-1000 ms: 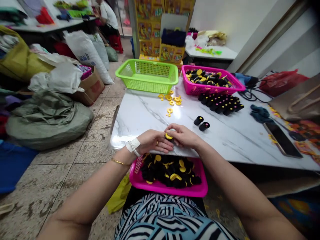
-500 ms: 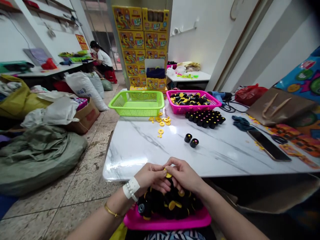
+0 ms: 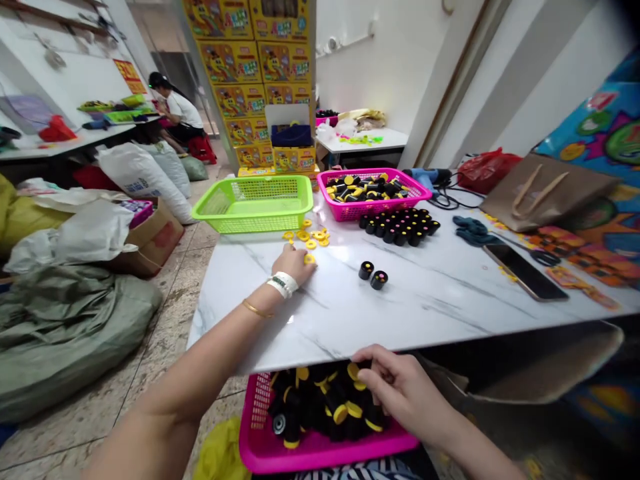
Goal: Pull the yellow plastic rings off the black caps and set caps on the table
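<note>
Stretched out over the white table, my left hand (image 3: 295, 264) has its fingers curled down around a small yellow plastic ring (image 3: 309, 259); its fingertips are partly hidden. Other yellow rings (image 3: 311, 244) lie scattered just beyond. My right hand (image 3: 397, 390) is above the near pink basket (image 3: 330, 460), thumb and index finger closed at a black cylinder with a yellow cap (image 3: 355, 371), whose lower part is hidden by the hand. Several similar yellow-capped black cylinders (image 3: 340, 413) fill this basket. Two short black cylinders (image 3: 373, 275) stand apart on the tabletop.
A green basket (image 3: 253, 225) and a filled pink basket (image 3: 350, 212) stand at the table's back, beside rows of black cylinders (image 3: 400, 227). At right lie a phone (image 3: 525, 272), a dark cloth (image 3: 470, 230) and scissors (image 3: 545, 257). A person (image 3: 180, 110) sits far left.
My hands have come apart from the black and yellow piece they held together. The left has reached forward to the yellow rings; the right has shifted slightly right and stayed over the basket.
</note>
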